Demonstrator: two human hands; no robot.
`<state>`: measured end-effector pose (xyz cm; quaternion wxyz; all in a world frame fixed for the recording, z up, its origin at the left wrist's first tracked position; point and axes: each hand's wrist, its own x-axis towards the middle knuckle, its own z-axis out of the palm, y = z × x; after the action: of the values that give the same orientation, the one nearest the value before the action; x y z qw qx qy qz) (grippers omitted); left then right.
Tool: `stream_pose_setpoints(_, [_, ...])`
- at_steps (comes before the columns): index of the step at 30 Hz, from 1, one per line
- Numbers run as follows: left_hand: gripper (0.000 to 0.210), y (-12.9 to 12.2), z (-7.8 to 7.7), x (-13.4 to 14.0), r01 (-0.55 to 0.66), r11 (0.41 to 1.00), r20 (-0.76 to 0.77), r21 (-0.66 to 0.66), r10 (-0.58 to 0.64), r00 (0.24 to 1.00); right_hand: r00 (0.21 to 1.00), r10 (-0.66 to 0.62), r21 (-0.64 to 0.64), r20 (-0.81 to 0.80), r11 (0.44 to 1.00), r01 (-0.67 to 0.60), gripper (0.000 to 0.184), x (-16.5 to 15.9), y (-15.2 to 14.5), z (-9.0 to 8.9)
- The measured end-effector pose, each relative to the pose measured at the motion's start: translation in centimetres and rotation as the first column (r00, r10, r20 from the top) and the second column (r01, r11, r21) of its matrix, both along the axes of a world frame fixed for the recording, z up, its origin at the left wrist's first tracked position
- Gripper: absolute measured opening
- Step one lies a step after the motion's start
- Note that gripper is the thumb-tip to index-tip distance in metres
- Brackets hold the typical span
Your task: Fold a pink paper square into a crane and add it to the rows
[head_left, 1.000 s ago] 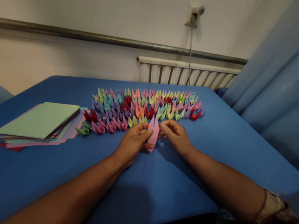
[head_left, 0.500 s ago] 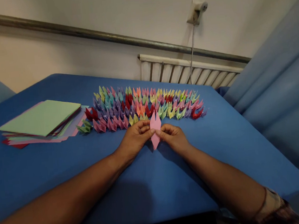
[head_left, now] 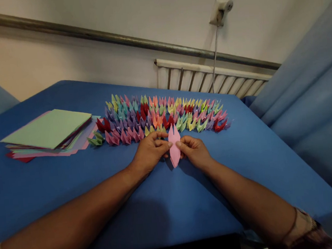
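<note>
A pink folded paper (head_left: 174,149), long and diamond-shaped with a split upper tip, is held upright over the table between my two hands. My left hand (head_left: 151,151) pinches its left edge between thumb and fingers. On the opposite edge, my right hand (head_left: 194,151) grips it with the thumb in front and the fingers curled behind. Just beyond my hands stand rows of folded paper cranes (head_left: 156,119) in pink, red, purple, green, yellow and blue. A green crane (head_left: 96,139) sits at the left end of the front row.
A stack of coloured paper sheets (head_left: 49,130), light green on top, lies at the left of the blue table (head_left: 262,178). Behind the table are a radiator (head_left: 191,79), a metal pipe (head_left: 122,39) and a wall socket with a cord (head_left: 219,13). A blue curtain (head_left: 307,99) hangs at right.
My thumbs have moved apart from the middle of the pink paper to its two edges, and more of its front shows. The view has shifted slightly.
</note>
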<state>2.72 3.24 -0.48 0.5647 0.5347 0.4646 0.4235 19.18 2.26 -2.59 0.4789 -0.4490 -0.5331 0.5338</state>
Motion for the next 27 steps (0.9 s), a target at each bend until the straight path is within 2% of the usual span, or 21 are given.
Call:
stream_pose_setpoints(4, [0.037, -0.1, -0.1, -0.1, 0.061, 0.994, 0.028, 0.094, -0.064, 0.998, 0.997, 0.017, -0.081, -0.070, 0.996, -0.022, 0.036, 0.2, 0.0, 0.2])
stream_pose_setpoints(7, [0.025, -0.2, 0.0, -0.2, 0.129, 0.978, -0.030, 0.165, -0.126, 0.992, 0.987, -0.016, -0.152, -0.158, 0.988, -0.008, 0.034, 0.4, 0.0, 0.1])
stream_pose_setpoints(10, [0.020, -0.1, -0.1, -0.3, 0.199, 0.965, -0.087, 0.173, -0.186, 0.979, 0.977, -0.053, -0.170, -0.206, 0.985, 0.017, 0.035, 0.4, 0.2, -0.1])
stream_pose_setpoints(13, [0.027, 0.1, -0.1, -0.4, 0.171, 0.976, -0.068, 0.133, -0.163, 0.984, 0.986, -0.065, -0.086, -0.152, 0.995, 0.053, 0.039, 0.4, 0.2, -0.2])
stream_pose_setpoints(18, [0.031, 0.5, 0.1, -0.4, 0.082, 0.994, 0.000, 0.074, -0.082, 0.997, 0.994, -0.076, 0.078, -0.075, 0.994, 0.082, 0.033, 0.5, 0.3, -0.2])
stream_pose_setpoints(24, [0.033, 0.5, 0.3, -0.4, 0.062, 0.998, 0.050, 0.026, -0.064, 0.997, 0.997, -0.019, 0.155, -0.078, 0.987, 0.030, 0.028, 0.4, 0.4, -0.6])
stream_pose_setpoints(27, [0.033, 0.6, 0.2, -0.4, 0.071, 0.997, 0.046, 0.040, -0.073, 0.996, 0.997, 0.003, 0.172, -0.076, 0.985, 0.010, 0.033, 0.3, 0.4, -1.0])
